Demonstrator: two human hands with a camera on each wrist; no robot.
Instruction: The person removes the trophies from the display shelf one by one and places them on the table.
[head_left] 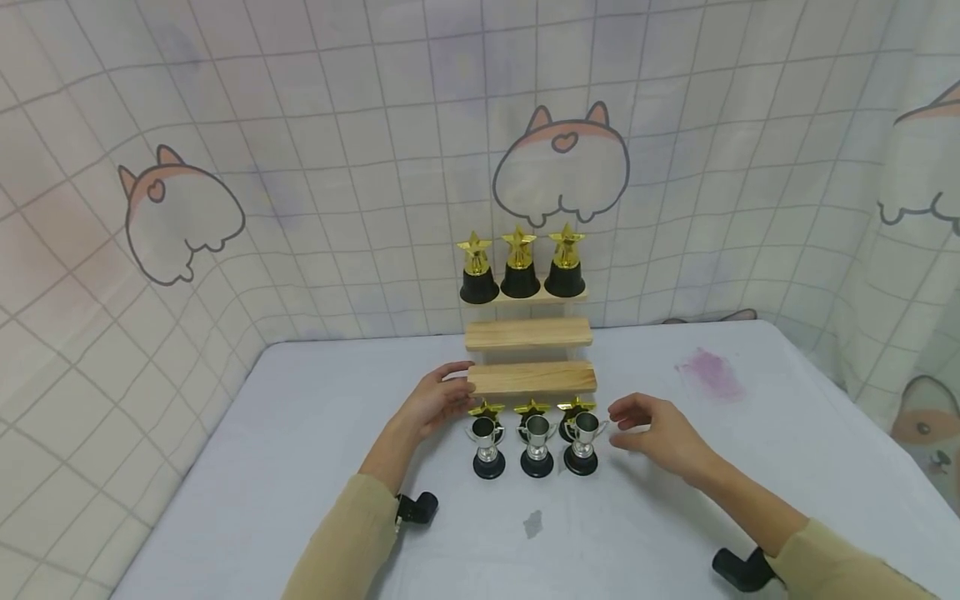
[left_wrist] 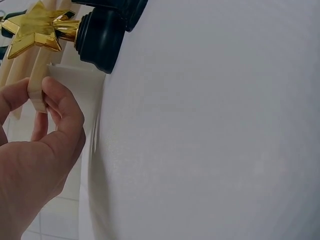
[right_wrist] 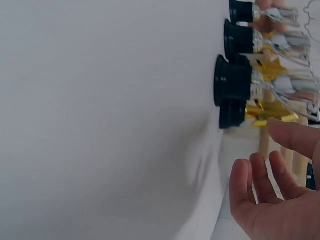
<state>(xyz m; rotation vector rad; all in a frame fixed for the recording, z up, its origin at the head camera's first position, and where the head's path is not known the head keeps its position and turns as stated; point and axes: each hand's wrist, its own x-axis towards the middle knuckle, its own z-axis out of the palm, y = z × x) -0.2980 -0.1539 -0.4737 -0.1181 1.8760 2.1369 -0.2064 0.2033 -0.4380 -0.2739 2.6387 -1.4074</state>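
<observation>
My left hand (head_left: 438,398) pinches the left end of the lowest wooden board (head_left: 532,378) of a stepped display stand. The left wrist view shows thumb and fingers on either side of that board's end. To the right of the stand, my right hand (head_left: 660,433) hovers with fingers loosely bent and nothing in them. Three small silver cup trophies (head_left: 537,446) with black bases stand in a row between the hands. Three gold star trophies (head_left: 487,410) are right behind them, partly hidden by the cups. Three more star trophies (head_left: 520,267) stand on the top board (head_left: 525,298).
The stand's middle board (head_left: 528,333) bears nothing. A white cloth (head_left: 315,417) covers the table, with a pink stain (head_left: 711,373) at right and a grey patch (head_left: 532,524) in front. A curtain (head_left: 360,208) with a grid print hangs behind the table.
</observation>
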